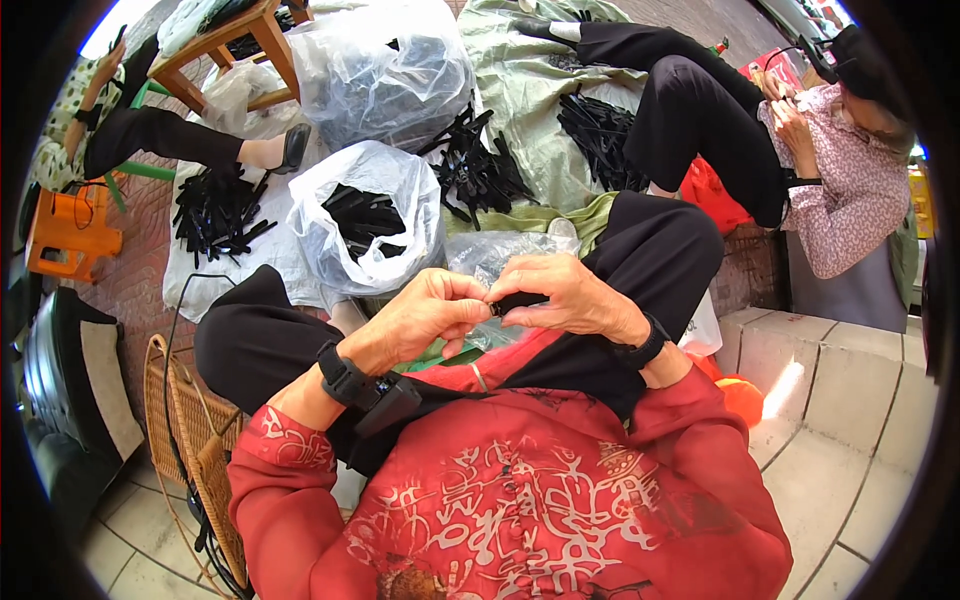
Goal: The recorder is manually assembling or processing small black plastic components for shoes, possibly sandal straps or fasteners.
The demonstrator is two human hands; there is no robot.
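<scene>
My left hand (428, 312) and my right hand (572, 296) meet above my lap. Between them is a slim black strip (520, 301), its near end pinched by my left thumb and forefinger. The fingers of my right hand curl over the strip's other part and hide much of it. A small shiny spot shows where the fingertips come together, too small to make out. Just beyond my hands sits a white plastic bag (305, 215), open at the top, with many similar black strips (362, 215) inside. A clear plastic bag (490, 250) lies between my knees.
Loose piles of black strips (215, 215) lie on pale sheeting (190, 275) and green cloth (555, 150). A large filled bag (385, 75) stands farther off. Two other people sit at far left and right. A wicker chair (180, 420) and tiled step (850, 380) flank me.
</scene>
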